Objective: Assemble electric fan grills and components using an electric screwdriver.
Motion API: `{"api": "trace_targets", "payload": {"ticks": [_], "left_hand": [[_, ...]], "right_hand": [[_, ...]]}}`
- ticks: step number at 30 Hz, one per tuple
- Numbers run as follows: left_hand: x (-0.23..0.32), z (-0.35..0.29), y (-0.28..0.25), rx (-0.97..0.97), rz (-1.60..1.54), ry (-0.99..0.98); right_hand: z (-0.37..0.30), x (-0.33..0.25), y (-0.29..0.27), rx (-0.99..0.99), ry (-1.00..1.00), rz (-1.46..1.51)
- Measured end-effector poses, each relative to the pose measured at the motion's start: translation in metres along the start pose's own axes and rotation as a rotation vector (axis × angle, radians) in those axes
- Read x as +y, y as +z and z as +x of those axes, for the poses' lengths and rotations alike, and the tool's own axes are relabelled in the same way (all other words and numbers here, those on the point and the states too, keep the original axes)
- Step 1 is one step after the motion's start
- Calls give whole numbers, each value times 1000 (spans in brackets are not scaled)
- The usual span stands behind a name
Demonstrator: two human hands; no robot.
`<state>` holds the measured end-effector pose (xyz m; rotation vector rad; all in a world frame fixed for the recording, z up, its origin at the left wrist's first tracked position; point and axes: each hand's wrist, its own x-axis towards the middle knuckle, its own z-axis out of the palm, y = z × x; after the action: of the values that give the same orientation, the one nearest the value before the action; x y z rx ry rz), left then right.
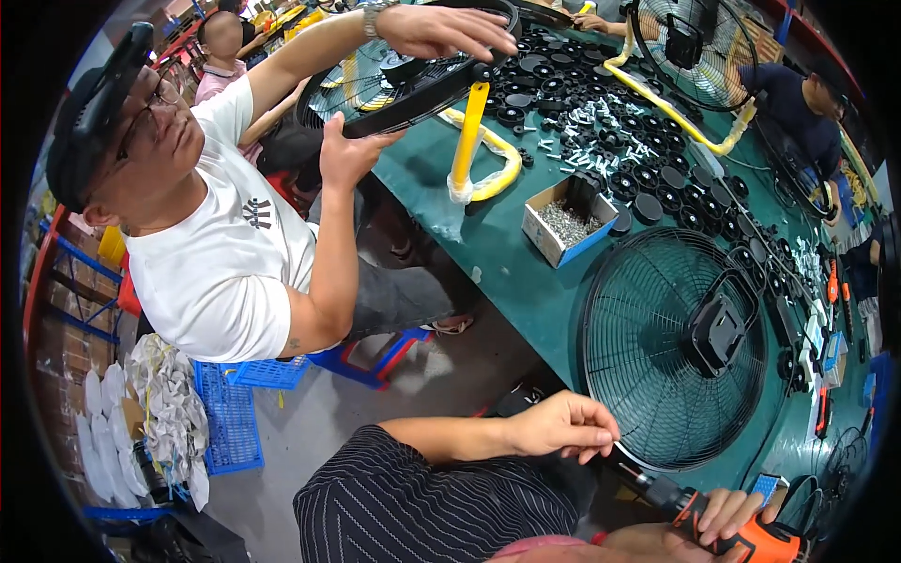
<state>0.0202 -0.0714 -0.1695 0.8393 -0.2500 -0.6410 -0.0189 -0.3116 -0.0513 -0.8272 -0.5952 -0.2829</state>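
My left hand (561, 427) is held over the near edge of the table, thumb and fingers pinched together. Something tiny seems to show at the fingertips, too small to name. Lower right, my right hand (727, 516) grips an orange and black power drill (765, 544), its bit pointing up and left toward my left hand. Just beyond both hands lies a black round fan (648, 366) with a wire grille and a dark motor housing (721, 330) on top. Behind it stands an open cardboard box (589, 246) of small screws.
Piles of black round knobs (648, 208) and loose bolts (591, 122) cover the green table (441, 202). A yellow bent tube stand (466, 141) lies near the far-left edge. At left, a person in a white shirt (221, 272) handles another fan (404, 94). Blue crates (230, 427) sit on the floor.
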Motion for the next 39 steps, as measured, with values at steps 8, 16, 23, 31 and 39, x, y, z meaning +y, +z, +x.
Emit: {"api": "trace_targets", "payload": {"ticks": [8, 16, 23, 31, 39], "left_hand": [[-19, -1, 5, -58, -212, -99], [-20, 1, 5, -80, -256, -148], [-22, 1, 3, -72, -254, -145], [-29, 1, 3, -60, -356, -185], [-37, 0, 2, -63, -431, -238]], "right_hand": [[-22, 26, -1, 7, -119, 45], [-29, 20, 4, 94, -125, -39], [-32, 27, 1, 115, -152, -74], [-38, 34, 4, 138, -198, -124], [-41, 36, 7, 157, -161, -162]]}}
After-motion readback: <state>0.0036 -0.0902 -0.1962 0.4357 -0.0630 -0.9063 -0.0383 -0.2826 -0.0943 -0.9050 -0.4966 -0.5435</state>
